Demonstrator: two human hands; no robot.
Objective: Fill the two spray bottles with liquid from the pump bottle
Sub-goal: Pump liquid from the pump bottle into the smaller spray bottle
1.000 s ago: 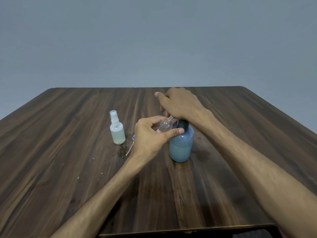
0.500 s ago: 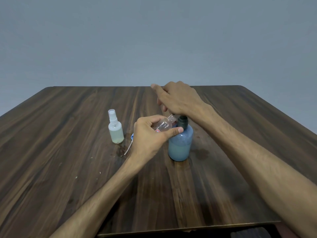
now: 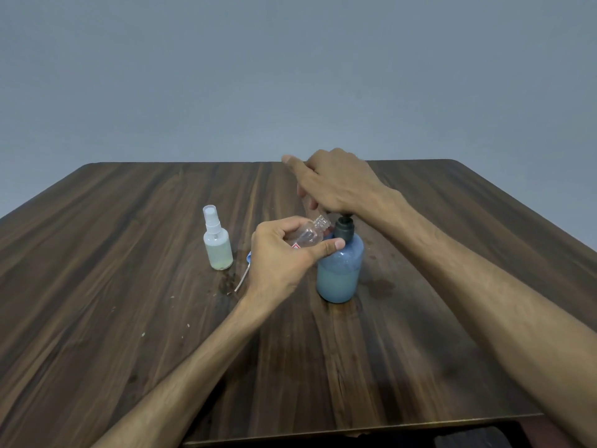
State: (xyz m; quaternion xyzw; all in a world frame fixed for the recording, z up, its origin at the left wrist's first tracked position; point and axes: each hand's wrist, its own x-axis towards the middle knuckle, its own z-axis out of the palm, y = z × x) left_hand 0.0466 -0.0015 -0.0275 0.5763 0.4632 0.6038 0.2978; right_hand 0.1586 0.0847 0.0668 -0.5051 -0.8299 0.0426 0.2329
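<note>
A blue pump bottle (image 3: pixel 339 273) with a dark collar stands mid-table, about half full of pale liquid. My right hand (image 3: pixel 336 182) rests on top of its pump head, palm down, fingers spread; the head itself is hidden under it. My left hand (image 3: pixel 281 257) holds a small clear spray bottle (image 3: pixel 311 234) without its cap, tilted so its open neck points at the pump. A second spray bottle (image 3: pixel 217 242), capped and holding pale liquid, stands upright to the left.
A blue spray cap with its thin dip tube (image 3: pixel 243 277) lies on the wooden table (image 3: pixel 129 318) between the capped bottle and my left hand. Wet patches and small specks mark the wood around the bottles.
My right hand has risen, and the pump's dark stem now shows beneath it. My left hand and the clear bottle have stayed in place.
</note>
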